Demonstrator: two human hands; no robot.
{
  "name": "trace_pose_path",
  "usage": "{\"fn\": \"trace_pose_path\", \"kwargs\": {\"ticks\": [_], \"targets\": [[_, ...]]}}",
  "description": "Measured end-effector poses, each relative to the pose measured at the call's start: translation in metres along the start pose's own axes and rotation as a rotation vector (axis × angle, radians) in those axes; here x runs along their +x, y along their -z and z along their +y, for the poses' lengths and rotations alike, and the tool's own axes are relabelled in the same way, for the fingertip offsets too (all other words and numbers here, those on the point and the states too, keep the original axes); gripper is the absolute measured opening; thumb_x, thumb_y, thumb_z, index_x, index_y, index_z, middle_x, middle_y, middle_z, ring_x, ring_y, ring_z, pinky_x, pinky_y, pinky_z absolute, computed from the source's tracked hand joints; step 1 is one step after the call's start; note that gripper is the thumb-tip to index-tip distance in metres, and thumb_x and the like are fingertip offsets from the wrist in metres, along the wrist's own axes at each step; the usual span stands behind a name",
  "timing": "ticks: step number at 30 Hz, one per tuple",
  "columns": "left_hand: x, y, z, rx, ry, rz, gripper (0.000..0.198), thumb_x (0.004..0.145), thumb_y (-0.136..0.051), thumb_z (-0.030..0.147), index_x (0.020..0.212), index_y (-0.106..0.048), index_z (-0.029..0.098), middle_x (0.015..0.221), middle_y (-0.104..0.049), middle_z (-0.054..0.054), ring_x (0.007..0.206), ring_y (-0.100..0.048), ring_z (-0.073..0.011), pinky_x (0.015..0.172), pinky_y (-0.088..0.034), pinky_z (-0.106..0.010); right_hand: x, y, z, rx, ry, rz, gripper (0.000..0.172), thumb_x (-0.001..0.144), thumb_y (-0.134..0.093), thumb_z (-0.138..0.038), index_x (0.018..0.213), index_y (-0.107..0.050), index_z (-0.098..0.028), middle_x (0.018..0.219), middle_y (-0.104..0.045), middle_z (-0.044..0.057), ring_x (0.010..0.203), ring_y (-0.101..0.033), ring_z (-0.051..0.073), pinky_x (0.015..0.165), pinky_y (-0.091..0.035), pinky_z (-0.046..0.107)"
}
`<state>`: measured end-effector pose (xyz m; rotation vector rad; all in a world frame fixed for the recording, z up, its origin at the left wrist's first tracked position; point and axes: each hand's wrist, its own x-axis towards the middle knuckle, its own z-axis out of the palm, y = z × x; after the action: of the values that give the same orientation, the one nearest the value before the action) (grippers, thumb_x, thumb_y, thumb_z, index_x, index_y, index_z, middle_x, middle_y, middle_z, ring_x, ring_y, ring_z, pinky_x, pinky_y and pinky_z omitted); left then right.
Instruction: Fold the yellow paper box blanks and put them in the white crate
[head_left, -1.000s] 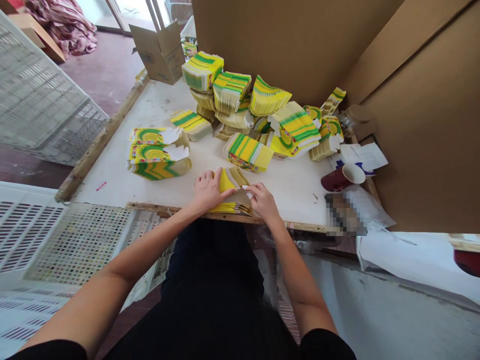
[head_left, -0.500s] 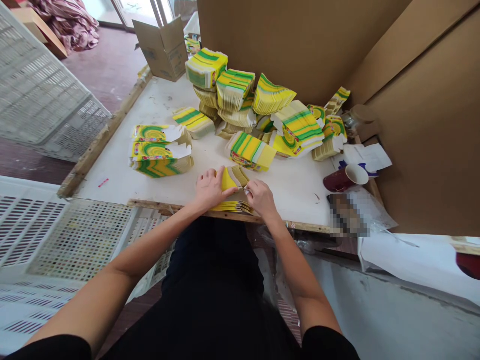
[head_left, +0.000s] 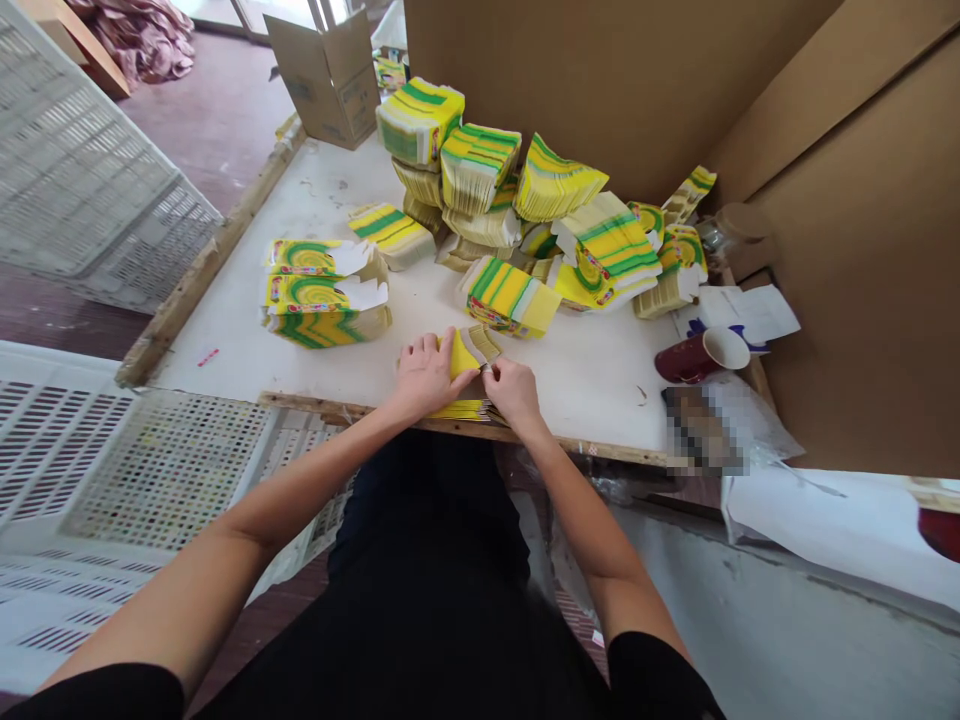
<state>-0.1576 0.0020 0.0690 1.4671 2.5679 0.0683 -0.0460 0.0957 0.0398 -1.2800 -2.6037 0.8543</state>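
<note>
A small bundle of flattened yellow cartons (head_left: 468, 347) lies near the front edge of the table. Across its left side rests my left hand (head_left: 427, 374), fingers stretched out and thumb reaching toward the right. My right hand (head_left: 513, 394) is closed in a pinch at the bundle's right end, on the edge of a carton; the fingertips are partly hidden. More flat yellow cartons (head_left: 466, 410) show below my hands, at the wooden edge. Just beyond stands a banded yellow and green carton stack (head_left: 510, 297).
Several carton stacks (head_left: 480, 165) are piled at the back, with another stack (head_left: 326, 295) at left. A dark red mug (head_left: 682, 360) lies on its side at right, near a pixelated object (head_left: 701, 428). White plastic crates (head_left: 165, 470) stand left; cardboard walls (head_left: 600, 70) rise behind.
The view has shifted slightly. My right fingers have drawn in closer against the bundle's end, and the small pale bit seen at their tips is now hidden. My left hand stays on the bundle.
</note>
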Motion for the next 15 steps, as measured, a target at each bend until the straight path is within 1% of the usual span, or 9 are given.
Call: {"fn": "trace_pose_path", "kwargs": {"ticks": [2,4,6,8,10,12,14,15], "targets": [[0.0,-0.001,0.0,0.002,0.001,0.0,0.069,0.089,-0.035,0.055,0.144,-0.03,0.013,0.121,-0.053,-0.019,0.11,-0.049,-0.0325,0.092,-0.034,-0.042,-0.002,-0.008,0.0,0.206,-0.032,-0.068,0.023,0.082,-0.051,-0.027,0.069,-0.067,-0.018,0.064,-0.068,0.004,0.065,-0.062,0.017,0.062,-0.044,0.026],[0.0,0.0,0.0,0.003,0.001,-0.008,0.068,0.09,-0.034,0.054,0.143,-0.03,0.012,0.12,-0.053,-0.019,0.11,-0.049,-0.0327,0.092,-0.034,-0.042,-0.004,-0.015,0.0,0.388,-0.029,-0.143,0.022,0.082,-0.052,-0.028,0.072,-0.068,-0.018,0.061,-0.067,0.001,0.064,-0.062,0.016,0.06,-0.045,0.024],[0.0,0.0,0.0,0.005,0.003,-0.021,0.069,0.089,-0.036,0.054,0.143,-0.03,0.012,0.12,-0.053,-0.02,0.111,-0.049,-0.0332,0.092,-0.035,-0.043,-0.006,-0.017,-0.002,0.458,-0.008,-0.197,0.019,0.08,-0.054,-0.028,0.075,-0.069,-0.017,0.063,-0.068,0.0,0.064,-0.062,0.015,0.059,-0.046,0.024],[0.0,0.0,0.0,0.002,0.008,-0.027,0.07,0.089,-0.036,0.054,0.143,-0.03,0.011,0.121,-0.053,-0.02,0.112,-0.048,-0.0336,0.093,-0.035,-0.043,-0.007,-0.014,-0.003,0.404,0.006,-0.229,0.016,0.077,-0.057,-0.027,0.074,-0.069,-0.017,0.066,-0.069,0.0,0.064,-0.061,0.016,0.06,-0.045,0.024],[0.001,0.0,-0.001,-0.01,0.016,-0.022,0.07,0.089,-0.036,0.055,0.144,-0.03,0.011,0.121,-0.053,-0.02,0.112,-0.049,-0.0335,0.093,-0.035,-0.042,-0.006,-0.005,-0.004,0.285,-0.014,-0.23,0.017,0.077,-0.058,-0.027,0.072,-0.07,-0.017,0.067,-0.07,0.002,0.065,-0.061,0.017,0.061,-0.044,0.025],[0.001,0.0,-0.001,-0.027,0.025,-0.014,0.069,0.09,-0.034,0.055,0.144,-0.03,0.012,0.123,-0.053,-0.02,0.112,-0.049,-0.0334,0.093,-0.035,-0.042,-0.005,0.005,-0.003,0.183,-0.051,-0.191,0.016,0.077,-0.058,-0.028,0.073,-0.07,-0.018,0.07,-0.071,0.003,0.067,-0.062,0.018,0.063,-0.044,0.026],[0.002,0.001,0.0,-0.041,0.037,-0.015,0.068,0.09,-0.034,0.055,0.144,-0.031,0.014,0.125,-0.052,-0.019,0.113,-0.049,-0.0333,0.093,-0.035,-0.042,-0.005,0.013,-0.001,0.15,-0.068,-0.128,0.014,0.077,-0.058,-0.023,0.08,-0.071,-0.02,0.077,-0.073,0.003,0.071,-0.064,0.018,0.068,-0.045,0.026],[0.002,0.002,0.0,-0.047,0.043,-0.018,0.067,0.09,-0.034,0.055,0.143,-0.031,0.014,0.125,-0.052,-0.019,0.114,-0.049,-0.0333,0.094,-0.034,-0.042,-0.005,0.016,0.001,0.148,-0.061,-0.097,0.016,0.076,-0.057,-0.021,0.084,-0.071,-0.02,0.079,-0.073,0.003,0.073,-0.064,0.017,0.07,-0.045,0.026]]}}
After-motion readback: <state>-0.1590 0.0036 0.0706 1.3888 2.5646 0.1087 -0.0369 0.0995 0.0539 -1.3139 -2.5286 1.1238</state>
